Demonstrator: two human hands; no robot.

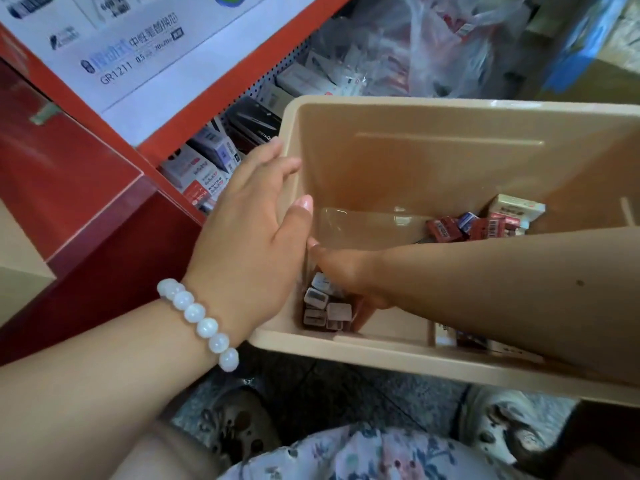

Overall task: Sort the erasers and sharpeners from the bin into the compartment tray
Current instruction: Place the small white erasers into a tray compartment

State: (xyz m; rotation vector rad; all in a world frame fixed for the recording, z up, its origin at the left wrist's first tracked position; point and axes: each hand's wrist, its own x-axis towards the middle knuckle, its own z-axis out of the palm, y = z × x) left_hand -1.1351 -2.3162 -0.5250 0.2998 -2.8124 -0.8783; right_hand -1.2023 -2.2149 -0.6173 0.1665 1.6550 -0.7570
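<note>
Our left hand [249, 233] grips the bin's [450, 161] left rim; our right hand [349, 275] reaches among sharpeners [323, 306] at its near-left corner, grasp hidden. Tilting could slide erasers [478, 226].

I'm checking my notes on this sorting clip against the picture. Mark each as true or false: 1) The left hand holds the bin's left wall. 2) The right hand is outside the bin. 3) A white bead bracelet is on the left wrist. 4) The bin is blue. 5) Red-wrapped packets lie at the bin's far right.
1) The left hand holds the bin by its left wall: true.
2) False: the right hand reaches down inside the bin, over small sharpeners.
3) The bead bracelet is on the left wrist: true.
4) False: the bin is beige.
5) Red-wrapped packets lie at the far right: true.
</note>
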